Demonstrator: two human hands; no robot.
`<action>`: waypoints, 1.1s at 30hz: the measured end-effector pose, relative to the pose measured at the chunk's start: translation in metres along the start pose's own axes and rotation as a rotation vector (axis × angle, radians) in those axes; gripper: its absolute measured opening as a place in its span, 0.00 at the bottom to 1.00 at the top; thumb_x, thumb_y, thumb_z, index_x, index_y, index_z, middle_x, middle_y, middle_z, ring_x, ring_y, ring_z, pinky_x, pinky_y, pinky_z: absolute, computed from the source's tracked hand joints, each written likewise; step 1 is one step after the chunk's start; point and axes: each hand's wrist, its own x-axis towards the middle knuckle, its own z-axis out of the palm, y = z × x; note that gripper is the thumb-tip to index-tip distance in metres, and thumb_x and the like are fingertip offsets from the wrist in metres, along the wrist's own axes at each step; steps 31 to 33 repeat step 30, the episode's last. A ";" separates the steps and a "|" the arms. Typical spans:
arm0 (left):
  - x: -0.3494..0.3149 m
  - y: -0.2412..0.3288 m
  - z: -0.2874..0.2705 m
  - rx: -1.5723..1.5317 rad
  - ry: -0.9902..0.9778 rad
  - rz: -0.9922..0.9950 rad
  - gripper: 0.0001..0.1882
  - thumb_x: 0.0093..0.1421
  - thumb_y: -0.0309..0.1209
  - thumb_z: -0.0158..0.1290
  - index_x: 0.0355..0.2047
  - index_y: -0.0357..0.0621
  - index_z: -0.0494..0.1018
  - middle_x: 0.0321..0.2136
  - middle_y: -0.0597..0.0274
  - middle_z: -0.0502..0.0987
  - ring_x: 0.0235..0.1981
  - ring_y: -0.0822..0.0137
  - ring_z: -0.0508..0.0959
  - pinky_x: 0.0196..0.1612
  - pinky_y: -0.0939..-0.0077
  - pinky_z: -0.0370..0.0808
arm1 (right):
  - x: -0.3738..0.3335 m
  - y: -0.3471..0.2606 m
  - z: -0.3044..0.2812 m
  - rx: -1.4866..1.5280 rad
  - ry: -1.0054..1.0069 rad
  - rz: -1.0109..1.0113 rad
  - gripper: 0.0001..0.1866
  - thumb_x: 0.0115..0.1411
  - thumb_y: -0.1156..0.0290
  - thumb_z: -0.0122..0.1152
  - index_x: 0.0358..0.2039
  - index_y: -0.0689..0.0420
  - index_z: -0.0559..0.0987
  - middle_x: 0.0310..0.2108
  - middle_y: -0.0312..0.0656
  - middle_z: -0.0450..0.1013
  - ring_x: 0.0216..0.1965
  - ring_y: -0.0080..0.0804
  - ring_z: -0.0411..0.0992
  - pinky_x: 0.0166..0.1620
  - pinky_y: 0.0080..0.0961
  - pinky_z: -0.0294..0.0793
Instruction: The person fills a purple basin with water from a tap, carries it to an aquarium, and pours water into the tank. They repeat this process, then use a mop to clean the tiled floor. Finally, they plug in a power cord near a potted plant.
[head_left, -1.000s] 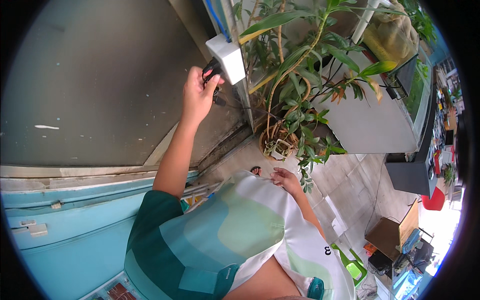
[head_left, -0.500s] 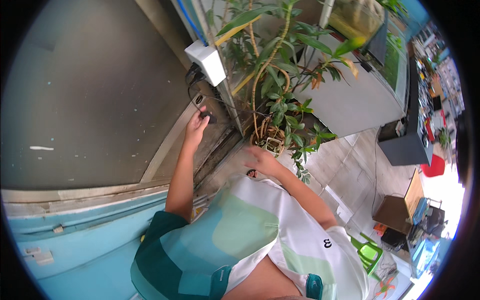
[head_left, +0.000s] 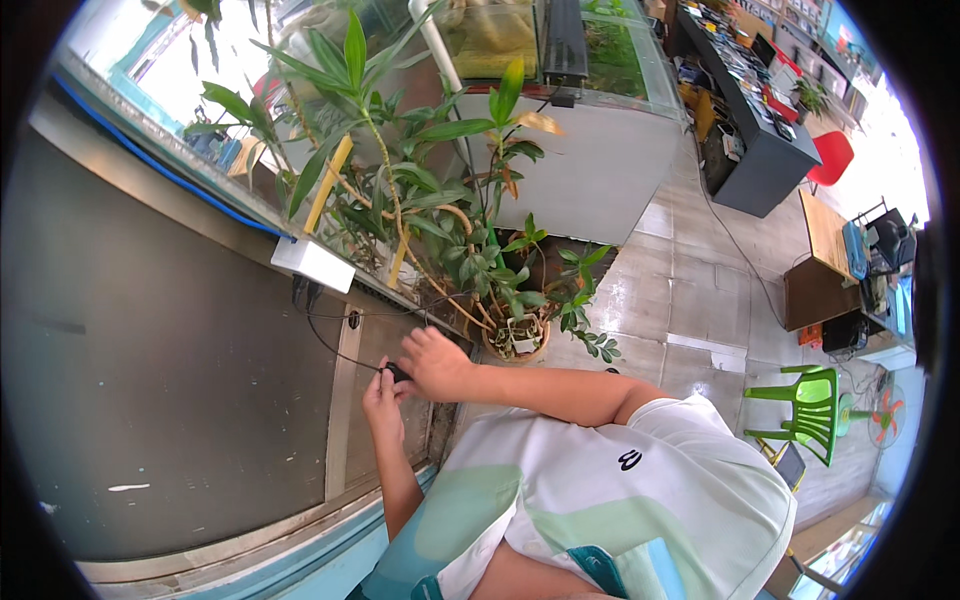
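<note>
My left hand (head_left: 384, 408) is closed on a small black piece (head_left: 397, 372) at the end of a thin black cord (head_left: 345, 355). My right hand (head_left: 436, 364) comes in from the right with bent fingers, closed at the right end of the same piece and hiding part of it. The cord runs up to black plugs (head_left: 306, 294) in a white socket box (head_left: 313, 264) on the frame of a grey panel (head_left: 180, 370). From this box a blue cable (head_left: 165, 155) follows the frame.
Leafy plants in a round pot (head_left: 530, 350) stand just beyond my hands. Behind them is a white cabinet (head_left: 590, 165) under a glass tank (head_left: 615, 55). On the right are a green plastic chair (head_left: 808, 412), a fan (head_left: 885, 415), a wooden table (head_left: 825, 240) and a dark grey counter (head_left: 750, 165).
My right hand has moved left to my left hand and the black piece. My view has turned, so the plants and socket box appear further left.
</note>
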 end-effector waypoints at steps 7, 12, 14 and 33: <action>-0.009 0.015 0.002 -0.076 -0.105 0.008 0.24 0.78 0.38 0.46 0.67 0.35 0.68 0.60 0.55 0.75 0.53 0.69 0.77 0.50 0.68 0.78 | 0.008 0.016 0.007 0.711 -0.057 0.061 0.24 0.67 0.54 0.63 0.57 0.55 0.80 0.51 0.52 0.78 0.51 0.55 0.77 0.54 0.46 0.76; -0.009 0.010 0.009 -0.168 0.016 0.029 0.21 0.76 0.40 0.51 0.60 0.38 0.70 0.53 0.59 0.77 0.51 0.67 0.77 0.49 0.66 0.76 | 0.015 0.011 0.009 0.811 -0.135 0.176 0.24 0.66 0.58 0.65 0.55 0.63 0.74 0.43 0.59 0.80 0.48 0.60 0.78 0.51 0.47 0.76; -0.012 0.007 0.010 -0.263 -0.004 -0.024 0.19 0.75 0.42 0.53 0.56 0.41 0.71 0.51 0.61 0.77 0.50 0.67 0.77 0.49 0.65 0.76 | 0.016 0.005 0.015 0.812 -0.113 0.232 0.22 0.66 0.61 0.65 0.53 0.64 0.75 0.43 0.59 0.80 0.48 0.59 0.78 0.51 0.47 0.77; -0.024 -0.010 0.016 -0.335 -0.062 0.104 0.27 0.74 0.37 0.55 0.69 0.45 0.63 0.63 0.59 0.71 0.63 0.59 0.72 0.60 0.51 0.75 | 0.022 -0.007 0.022 1.076 -0.107 0.361 0.24 0.68 0.62 0.60 0.60 0.61 0.76 0.49 0.59 0.80 0.50 0.55 0.80 0.54 0.42 0.78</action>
